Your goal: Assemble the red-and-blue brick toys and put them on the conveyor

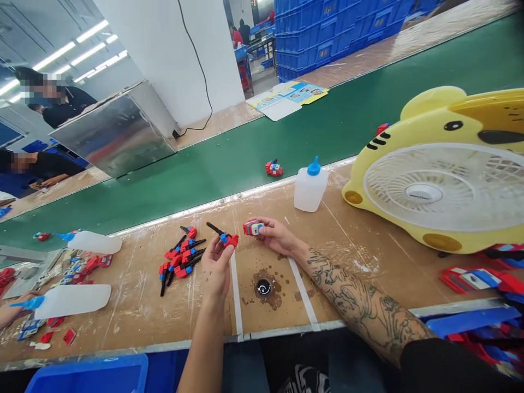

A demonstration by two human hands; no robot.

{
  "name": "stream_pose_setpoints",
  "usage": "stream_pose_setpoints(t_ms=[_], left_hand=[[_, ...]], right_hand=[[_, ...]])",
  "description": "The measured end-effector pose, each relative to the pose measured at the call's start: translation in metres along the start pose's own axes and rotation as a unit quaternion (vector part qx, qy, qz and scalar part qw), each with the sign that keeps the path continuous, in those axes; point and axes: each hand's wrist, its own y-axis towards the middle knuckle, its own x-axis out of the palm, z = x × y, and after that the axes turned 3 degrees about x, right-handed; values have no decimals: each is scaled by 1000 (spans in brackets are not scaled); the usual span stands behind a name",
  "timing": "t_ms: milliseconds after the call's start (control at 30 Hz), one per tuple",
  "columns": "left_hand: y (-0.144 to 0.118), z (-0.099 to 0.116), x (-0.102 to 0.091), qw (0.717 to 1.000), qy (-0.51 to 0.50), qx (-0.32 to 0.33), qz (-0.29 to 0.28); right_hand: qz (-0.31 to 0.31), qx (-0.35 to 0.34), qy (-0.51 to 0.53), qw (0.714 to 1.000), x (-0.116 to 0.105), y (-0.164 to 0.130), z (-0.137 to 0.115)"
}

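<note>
I have my left hand raised over the middle of the worktop, fingers pinched around a small red and blue toy part with a black stick poking up and to the left. My right hand is closed on a small red, blue and white toy block, held just beside the other piece; the two are near each other but not yet joined, as far as I can tell. Left of my hands lies a pile of stick parts, so I judge plenty of pieces are left to do. One finished-looking toy sits on the green belt beyond the worktop's far edge. A glue bottle stands near that edge, a dark glue spot lies below my hands, and a yellow fan sits toward the right.
</note>
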Motion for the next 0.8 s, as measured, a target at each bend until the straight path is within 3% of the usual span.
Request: stream_pose_setpoints(t_ms=[167,300,367,467,633,800], left_hand=[[8,-7,8,1000,20,-2,-6],[13,-13,3,995,89,5,-34],[13,-15,2,993,113,4,-40],[10,-16,8,992,117,8,-35],[7,-20,39,991,114,50,-44],[22,-27,70,987,133,70,-60]], right_hand=[[-9,-20,-37,999,2,2,7],[-12,-66,-160,985,2,5,11],[7,-90,-256,962,4,4,12],[51,-158,-395,904,14,-2,12],[80,-306,-500,806,35,-11,16],[134,-345,-508,778,26,-6,10]])
